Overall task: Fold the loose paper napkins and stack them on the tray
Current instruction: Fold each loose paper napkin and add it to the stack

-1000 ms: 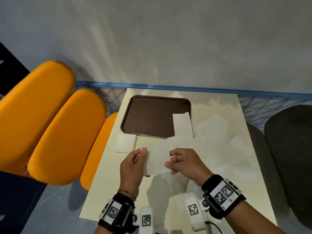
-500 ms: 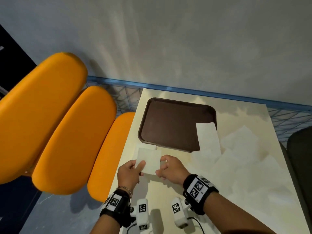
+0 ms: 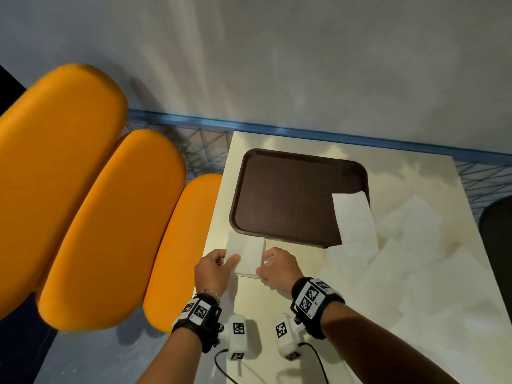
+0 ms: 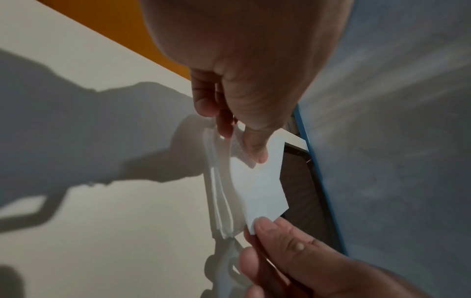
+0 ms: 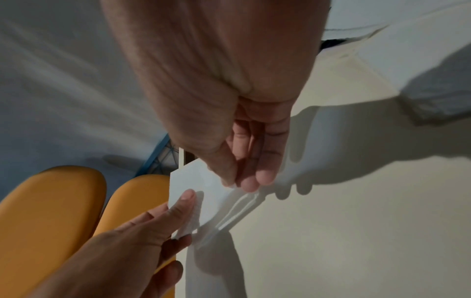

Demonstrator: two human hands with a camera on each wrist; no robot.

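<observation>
I pinch a white folded napkin by its two near corners, my left hand on the left, my right hand on the right. It hovers just over a small pile of folded napkins on the table, close in front of the tray's left front corner. The left wrist view shows my left hand with thumb and fingers closed on the napkin. In the right wrist view my right hand pinches the napkin. The brown tray carries one napkin strip across its right front corner.
Several loose unfolded napkins lie spread over the right half of the cream table. Orange seat cushions stand left of the table. A grey wall and blue rail close off the far side.
The napkin went from a wider sheet to a small folded square. Both hands carried it left and down to the pile in front of the tray.
</observation>
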